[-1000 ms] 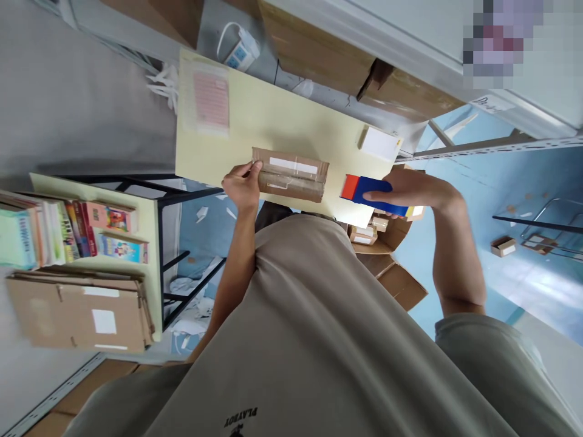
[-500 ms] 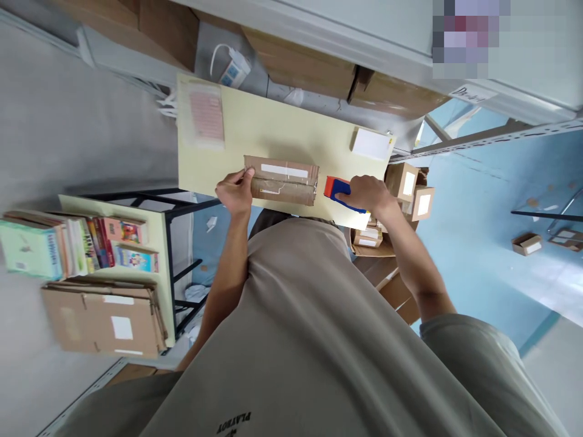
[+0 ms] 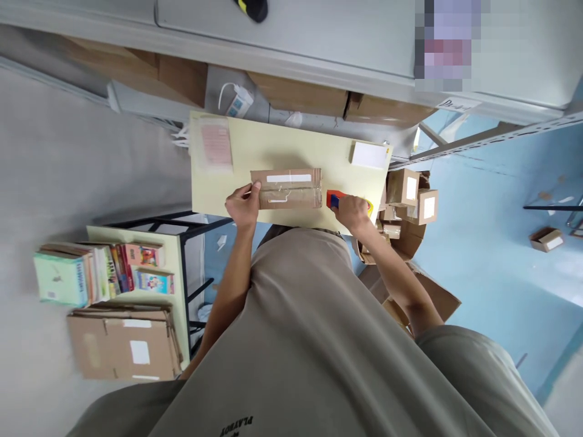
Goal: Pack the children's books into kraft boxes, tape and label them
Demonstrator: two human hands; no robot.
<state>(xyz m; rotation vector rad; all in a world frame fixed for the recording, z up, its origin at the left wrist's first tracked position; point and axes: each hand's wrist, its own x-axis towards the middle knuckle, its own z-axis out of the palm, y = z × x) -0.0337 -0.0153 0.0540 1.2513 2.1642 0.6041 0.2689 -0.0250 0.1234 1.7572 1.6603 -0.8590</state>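
Observation:
A long cardboard box with a white label strip and clear tape along its seam lies on the pale yellow table. My left hand grips its left end, thumb on top and fingers at the side. Just off the box's right end, my right hand is wrapped round a red and blue tape dispenser, with a yellow part showing beyond the knuckles. The dispenser's red front points at the box, and a small gap shows between them.
On the table lie a white box and a pinkish printed sheet in plastic. A power strip sits behind. Left is a stand with books and flattened cartons; labelled boxes are stacked right.
The dispenser has turned in my right hand, its yellow side now showing and its body less outstretched. My left hand keeps its hold on the box. The whole view has shifted slightly.

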